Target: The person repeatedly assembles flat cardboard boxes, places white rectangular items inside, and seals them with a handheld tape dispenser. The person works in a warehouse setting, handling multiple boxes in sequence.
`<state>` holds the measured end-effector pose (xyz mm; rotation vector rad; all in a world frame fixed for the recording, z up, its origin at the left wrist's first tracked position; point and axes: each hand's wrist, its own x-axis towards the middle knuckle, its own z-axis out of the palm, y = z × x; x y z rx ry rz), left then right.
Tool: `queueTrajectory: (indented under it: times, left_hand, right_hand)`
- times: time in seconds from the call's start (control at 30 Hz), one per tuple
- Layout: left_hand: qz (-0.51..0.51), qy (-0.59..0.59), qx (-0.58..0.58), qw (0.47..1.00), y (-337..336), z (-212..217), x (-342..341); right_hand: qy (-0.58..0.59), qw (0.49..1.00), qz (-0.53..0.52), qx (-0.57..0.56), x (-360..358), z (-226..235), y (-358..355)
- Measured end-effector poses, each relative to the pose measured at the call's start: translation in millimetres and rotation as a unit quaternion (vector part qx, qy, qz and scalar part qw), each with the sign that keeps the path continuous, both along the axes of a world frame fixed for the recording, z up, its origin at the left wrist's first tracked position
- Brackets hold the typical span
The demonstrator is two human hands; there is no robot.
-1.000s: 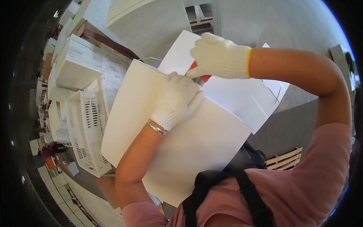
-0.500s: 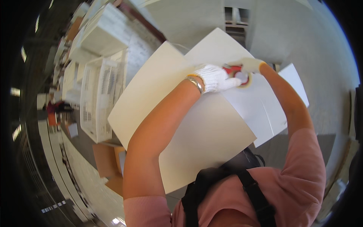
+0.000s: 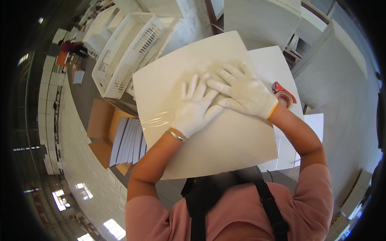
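- The left hand (image 3: 196, 107), in a white knit glove, lies flat with fingers spread on a large white sheet (image 3: 209, 108); it grips nothing, and a thin bracelet shows at the wrist
- The right hand (image 3: 243, 93), also in a white glove with a yellow cuff, is pressed flat and fully open on the same sheet, fingers fanned toward the left, its palm edge overlapping the left hand's fingertips
- Both forearms rise from the lower edge and meet near the middle of the sheet
- The sheet lies on top of more white sheets (image 3: 281, 76) whose edges stick out at its right and lower right
- A strip of clear tape (image 3: 155, 119) glints at the left edge of the top sheet
- A red tape dispenser (image 3: 284, 94) sits on the lower sheets, just beside the right wrist
- A white plastic slotted crate (image 3: 126, 50) stands at the upper left, touching the sheet's corner; what it holds cannot be told
- A brown cardboard box (image 3: 106, 134) at the left holds a row of white panels (image 3: 129, 138) standing on edge
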<state>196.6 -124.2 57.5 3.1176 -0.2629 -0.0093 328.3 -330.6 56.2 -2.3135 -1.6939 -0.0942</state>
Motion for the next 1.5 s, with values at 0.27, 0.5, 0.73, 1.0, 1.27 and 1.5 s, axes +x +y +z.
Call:
queueTrajectory:
  times: [0.27, 0.5, 0.73, 1.0, 1.27, 1.5]
  left_hand:
    - [0.347, -0.065, -0.547, 0.759, 133.2, -21.0, -109.9]
    - [0.33, -0.012, -0.917, 0.222, 121.2, -102.1, -122.4]
    - [0.268, -0.092, -0.913, 0.293, 147.4, -66.0, -102.9]
    - [0.027, -0.158, -0.889, 0.429, 218.5, 98.3, -77.0]
    - [0.215, -0.04, -0.737, 0.639, 160.6, 2.6, -92.4]
    - [0.297, 0.039, -0.599, 0.742, 181.5, -7.8, -114.8]
  right_hand:
    - [0.421, 0.82, -0.236, 0.307, 29.2, -35.6, -22.2]
    - [0.737, 0.562, -0.274, 0.257, -2.1, -75.9, -39.4]
    - [0.689, 0.572, -0.24, 0.375, -13.3, -19.2, -25.8]
    - [0.672, 0.533, -0.015, 0.515, 14.2, 105.5, -10.3]
    - [0.663, 0.657, -0.15, 0.326, -7.3, 9.7, -28.3]
    - [0.651, 0.699, -0.248, 0.161, -8.4, -2.8, -49.1]
